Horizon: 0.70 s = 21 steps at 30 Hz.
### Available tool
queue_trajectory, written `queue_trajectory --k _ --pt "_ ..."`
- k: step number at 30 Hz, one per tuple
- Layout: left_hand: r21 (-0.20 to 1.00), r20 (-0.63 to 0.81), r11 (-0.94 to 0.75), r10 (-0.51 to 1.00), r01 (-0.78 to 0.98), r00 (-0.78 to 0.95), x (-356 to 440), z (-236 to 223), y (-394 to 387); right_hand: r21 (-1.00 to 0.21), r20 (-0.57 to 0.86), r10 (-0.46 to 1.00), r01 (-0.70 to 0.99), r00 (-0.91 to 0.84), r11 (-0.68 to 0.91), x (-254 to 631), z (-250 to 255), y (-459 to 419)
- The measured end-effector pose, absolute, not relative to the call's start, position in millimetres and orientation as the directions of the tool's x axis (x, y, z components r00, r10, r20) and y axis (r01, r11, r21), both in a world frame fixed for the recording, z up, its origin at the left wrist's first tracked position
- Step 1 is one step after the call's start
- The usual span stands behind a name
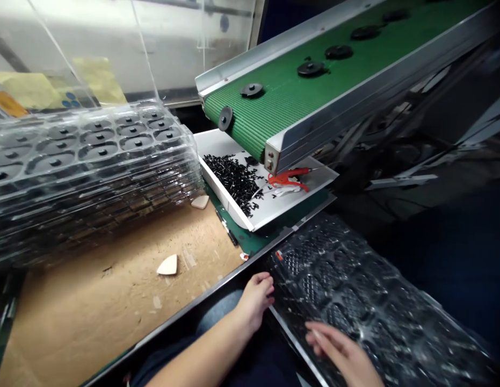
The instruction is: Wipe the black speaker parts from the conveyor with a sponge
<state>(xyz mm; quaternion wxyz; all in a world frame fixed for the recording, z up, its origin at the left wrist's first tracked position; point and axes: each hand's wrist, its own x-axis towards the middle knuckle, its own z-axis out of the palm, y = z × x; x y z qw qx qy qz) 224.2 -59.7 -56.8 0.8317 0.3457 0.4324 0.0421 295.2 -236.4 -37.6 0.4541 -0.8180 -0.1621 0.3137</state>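
Observation:
My left hand point(255, 300) rests with loosely curled fingers at the near edge of a clear plastic blister tray point(354, 285), which lies in a dark bin at the lower right. My right hand point(338, 352) lies over the same tray, its fingers slightly spread and a little blurred. Neither hand visibly holds anything. Beyond them, a green ribbed conveyor belt point(282, 91) with aluminium side rails carries several round black discs point(311, 69). Below its end sits a white tray point(233, 183) heaped with small black pins.
A tall stack of clear trays with round recesses point(84, 156) stands on the left of a worn wooden board point(92, 317). Two cream triangular pieces point(167, 265) lie on the board. Red-handled snips point(288, 178) lie in the white tray. A black rail point(185, 306) runs in front of the board.

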Motion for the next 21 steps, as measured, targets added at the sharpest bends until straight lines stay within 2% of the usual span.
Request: queue_trajectory --k 5,9,13,21 --pt "0.547 -0.726 0.830 0.407 0.107 0.554 258 -75 -55 -0.789 -0.043 0.644 0.370 0.764 -0.491 348 -45 -173" --pt "0.534 -0.702 0.843 0.399 0.066 0.590 271 -74 -56 -0.685 0.087 0.723 0.568 0.686 -0.456 366 -66 -145" --pt "0.494 -0.675 0.869 0.365 0.025 0.641 274 -75 -56 -0.633 0.165 0.740 0.645 0.652 -0.427 365 -71 -148" --pt "0.454 -0.630 0.891 0.334 -0.017 0.701 267 -66 -58 -0.628 0.235 0.774 0.700 0.588 -0.341 353 -50 -163"
